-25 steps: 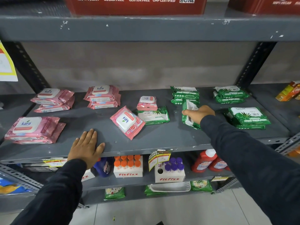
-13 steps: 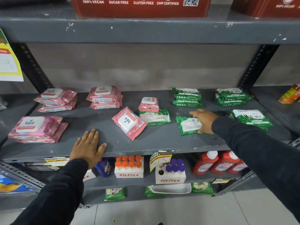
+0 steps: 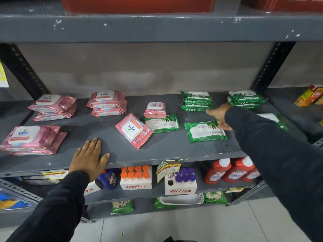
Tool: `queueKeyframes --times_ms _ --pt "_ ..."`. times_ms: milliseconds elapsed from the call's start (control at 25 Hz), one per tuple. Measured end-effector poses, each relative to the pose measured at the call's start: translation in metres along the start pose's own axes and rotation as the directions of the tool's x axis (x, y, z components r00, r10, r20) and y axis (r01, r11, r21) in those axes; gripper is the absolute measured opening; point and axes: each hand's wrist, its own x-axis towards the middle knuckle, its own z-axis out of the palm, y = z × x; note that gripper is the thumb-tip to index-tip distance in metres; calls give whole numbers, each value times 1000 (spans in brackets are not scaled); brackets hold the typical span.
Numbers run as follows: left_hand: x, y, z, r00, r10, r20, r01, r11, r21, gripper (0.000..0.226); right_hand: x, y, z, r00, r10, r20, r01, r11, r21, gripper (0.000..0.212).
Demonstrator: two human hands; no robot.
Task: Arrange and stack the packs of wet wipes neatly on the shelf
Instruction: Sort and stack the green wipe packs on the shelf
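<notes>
Pink wet-wipe packs lie in stacks on the grey shelf: one stack at front left, two at the back. A single pink pack lies askew in the middle, beside a small pink pack resting on a green pack. Green stacks sit at back right. My right hand hovers open just above a lone green pack, fingers spread, holding nothing. My left hand lies flat on the shelf's front edge.
Another green pack is partly hidden behind my right sleeve. Below are fizz-tablet boxes, red bottles and a hanging price tag. Red cartons sit on the shelf above. Orange boxes stand at far right.
My right hand laid the green pack flat on the shelf front, let go of it, and lifted toward the back. My left hand has stayed in place.
</notes>
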Motion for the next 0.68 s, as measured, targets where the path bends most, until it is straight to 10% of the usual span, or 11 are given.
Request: queueKeyframes --times_ms 200,400,680 --pt "-1 1 -1 1000 -8 1 8 1000 -4 69 4 -11 33 989 54 139 35 824 -566 87" --pt "-2 1 -3 1000 -5 2 5 1000 -2 69 61 1 66 987 92 133 12 777 -630 126" --pt "-2 1 -2 1000 -3 6 3 1000 8 71 11 -17 64 999 -25 45 49 734 -677 97"
